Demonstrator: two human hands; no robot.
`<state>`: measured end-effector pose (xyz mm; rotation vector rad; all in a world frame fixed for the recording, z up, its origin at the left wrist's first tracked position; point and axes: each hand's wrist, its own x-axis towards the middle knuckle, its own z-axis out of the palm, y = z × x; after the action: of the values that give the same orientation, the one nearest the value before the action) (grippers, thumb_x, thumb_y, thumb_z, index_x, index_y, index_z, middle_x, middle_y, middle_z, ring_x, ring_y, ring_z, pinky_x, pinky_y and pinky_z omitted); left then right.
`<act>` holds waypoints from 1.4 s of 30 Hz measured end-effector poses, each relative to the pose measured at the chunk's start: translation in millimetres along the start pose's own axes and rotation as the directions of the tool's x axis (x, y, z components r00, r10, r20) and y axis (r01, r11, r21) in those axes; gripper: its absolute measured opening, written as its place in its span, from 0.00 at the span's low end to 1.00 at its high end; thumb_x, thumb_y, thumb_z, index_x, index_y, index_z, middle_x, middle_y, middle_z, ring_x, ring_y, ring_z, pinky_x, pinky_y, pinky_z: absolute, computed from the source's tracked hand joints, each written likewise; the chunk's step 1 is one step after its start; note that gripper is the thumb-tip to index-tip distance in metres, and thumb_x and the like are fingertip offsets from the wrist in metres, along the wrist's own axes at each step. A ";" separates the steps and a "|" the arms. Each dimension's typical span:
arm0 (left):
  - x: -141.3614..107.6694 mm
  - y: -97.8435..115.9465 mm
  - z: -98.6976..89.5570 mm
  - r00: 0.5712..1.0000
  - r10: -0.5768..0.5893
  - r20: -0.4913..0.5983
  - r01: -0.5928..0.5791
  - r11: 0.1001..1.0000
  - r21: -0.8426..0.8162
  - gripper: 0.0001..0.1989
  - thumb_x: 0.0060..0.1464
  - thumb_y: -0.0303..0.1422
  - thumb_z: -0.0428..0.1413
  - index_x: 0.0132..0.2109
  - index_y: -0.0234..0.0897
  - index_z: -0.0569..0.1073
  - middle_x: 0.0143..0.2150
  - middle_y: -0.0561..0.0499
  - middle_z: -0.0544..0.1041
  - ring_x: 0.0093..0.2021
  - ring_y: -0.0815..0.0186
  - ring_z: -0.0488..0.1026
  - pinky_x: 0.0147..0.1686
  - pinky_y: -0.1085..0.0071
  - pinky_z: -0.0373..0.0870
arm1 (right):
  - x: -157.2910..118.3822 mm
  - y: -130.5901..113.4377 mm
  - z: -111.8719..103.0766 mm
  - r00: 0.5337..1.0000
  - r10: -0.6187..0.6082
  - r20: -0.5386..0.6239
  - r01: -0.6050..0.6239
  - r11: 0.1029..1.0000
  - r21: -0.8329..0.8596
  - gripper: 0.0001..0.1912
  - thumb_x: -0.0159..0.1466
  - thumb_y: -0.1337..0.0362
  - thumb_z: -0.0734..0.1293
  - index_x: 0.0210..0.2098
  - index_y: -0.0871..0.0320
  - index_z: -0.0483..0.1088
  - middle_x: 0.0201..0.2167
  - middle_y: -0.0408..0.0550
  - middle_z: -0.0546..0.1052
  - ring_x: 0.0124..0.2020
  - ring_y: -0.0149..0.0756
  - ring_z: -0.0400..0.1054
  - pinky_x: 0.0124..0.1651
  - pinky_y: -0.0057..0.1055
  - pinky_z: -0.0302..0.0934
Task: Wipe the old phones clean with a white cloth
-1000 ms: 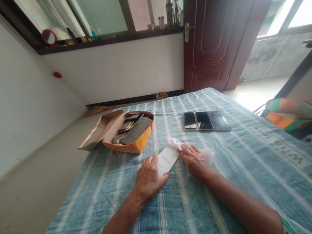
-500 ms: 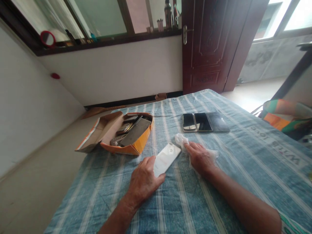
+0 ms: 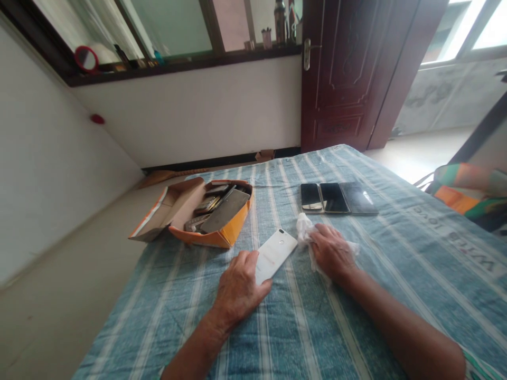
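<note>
A white smartphone [image 3: 276,255] lies back side up on the blue striped cloth, its camera at the far end. My left hand [image 3: 242,287] grips the phone's near end between thumb and fingers. Just right of the phone, my right hand [image 3: 331,252] is closed on a crumpled white tissue [image 3: 304,228], part of which sticks out past the fingertips and part under the palm. The tissue is apart from the phone. Beyond my right hand, two dark-screened phones [image 3: 335,198] and a grey flat device [image 3: 359,198] lie side by side.
An open orange cardboard box [image 3: 227,235] holding several phones stands left of the white phone, its lid [image 3: 158,214] folded out leftward. The striped cloth [image 3: 190,316] covers the surface. A dark red door [image 3: 344,79] is behind, and a colourful bag [image 3: 461,190] sits at the right.
The view has shifted slightly, so everything sits a little further right. My right hand with the tissue is slightly further from the phone. My left hand keeps its hold.
</note>
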<state>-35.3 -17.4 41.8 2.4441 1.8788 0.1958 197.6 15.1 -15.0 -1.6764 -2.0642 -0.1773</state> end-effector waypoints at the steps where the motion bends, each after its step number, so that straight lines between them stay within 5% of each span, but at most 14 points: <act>1: -0.2 0.0 0.0 1.000 -0.001 0.005 0.001 1.000 0.001 0.16 0.47 0.33 0.57 0.45 0.35 0.68 0.43 0.43 0.73 0.45 0.54 0.72 0.44 0.61 0.70 | 0.1 0.4 0.2 1.000 -0.011 -0.012 0.011 1.000 0.014 0.08 0.63 0.71 0.62 0.33 0.59 0.73 0.48 0.55 0.72 0.50 0.46 0.65 0.51 0.37 0.58; 4: -1.4 0.3 -0.6 1.000 0.005 0.004 -0.005 1.000 0.004 0.16 0.47 0.32 0.57 0.44 0.34 0.69 0.42 0.42 0.73 0.45 0.54 0.72 0.44 0.61 0.70 | -0.4 0.4 2.5 0.994 -0.109 -0.025 0.110 0.990 0.091 0.07 0.62 0.71 0.63 0.35 0.59 0.73 0.53 0.54 0.71 0.56 0.46 0.61 0.56 0.38 0.55; 8: -2.2 0.5 -0.6 1.000 0.019 -0.018 -0.019 1.000 -0.002 0.18 0.47 0.32 0.57 0.46 0.33 0.68 0.42 0.42 0.73 0.45 0.54 0.72 0.44 0.61 0.71 | -1.9 -0.6 4.9 0.983 -0.182 -0.021 0.183 0.972 0.149 0.10 0.64 0.72 0.61 0.34 0.58 0.73 0.35 0.48 0.75 0.39 0.37 0.68 0.42 0.30 0.60; 14: -2.8 -2.1 9.1 0.990 0.054 -0.132 -0.059 0.998 -0.033 0.31 0.44 0.34 0.59 0.55 0.28 0.63 0.45 0.38 0.75 0.46 0.51 0.74 0.46 0.58 0.72 | -3.7 -5.0 0.5 0.944 -0.171 -0.281 0.213 0.969 0.125 0.13 0.66 0.72 0.58 0.37 0.59 0.74 0.29 0.47 0.73 0.31 0.35 0.65 0.33 0.29 0.56; 18: -6.1 -0.3 21.0 0.961 0.174 -0.216 -0.197 0.976 -0.093 0.35 0.43 0.34 0.59 0.58 0.27 0.59 0.46 0.36 0.76 0.45 0.52 0.75 0.45 0.59 0.74 | -7.1 -18.9 -7.6 0.901 -0.271 -0.340 0.327 0.937 0.122 0.14 0.68 0.72 0.56 0.38 0.60 0.73 0.31 0.48 0.73 0.32 0.36 0.63 0.32 0.30 0.55; 23: -8.0 3.6 33.0 0.928 0.274 -0.253 -0.314 0.941 -0.129 0.39 0.44 0.32 0.57 0.62 0.27 0.52 0.50 0.35 0.74 0.47 0.53 0.75 0.46 0.60 0.74 | -18.7 -42.8 -10.1 0.863 -0.406 -0.299 0.468 0.867 0.171 0.17 0.69 0.70 0.53 0.35 0.62 0.72 0.33 0.51 0.72 0.33 0.38 0.61 0.33 0.32 0.56; 31: -6.4 4.1 36.9 0.954 0.208 -0.217 -0.250 0.950 -0.185 0.41 0.42 0.30 0.57 0.64 0.30 0.52 0.53 0.37 0.72 0.49 0.52 0.72 0.49 0.57 0.72 | -26.3 -56.8 -3.4 0.820 -0.571 -0.024 0.567 0.807 0.166 0.10 0.68 0.68 0.59 0.38 0.61 0.72 0.36 0.52 0.72 0.41 0.41 0.63 0.38 0.36 0.59; 42: -6.1 7.2 34.3 0.968 0.181 -0.174 -0.218 0.950 -0.225 0.43 0.42 0.31 0.59 0.64 0.33 0.50 0.51 0.41 0.73 0.49 0.54 0.70 0.49 0.56 0.70 | -14.5 -32.8 5.7 0.924 -0.381 -0.041 0.384 0.918 0.097 0.10 0.66 0.73 0.59 0.39 0.62 0.72 0.40 0.55 0.73 0.47 0.44 0.64 0.49 0.39 0.61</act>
<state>-25.4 -24.0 8.3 2.5042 1.5425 0.6000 166.9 -3.6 -20.0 -1.1896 -2.3240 -0.2091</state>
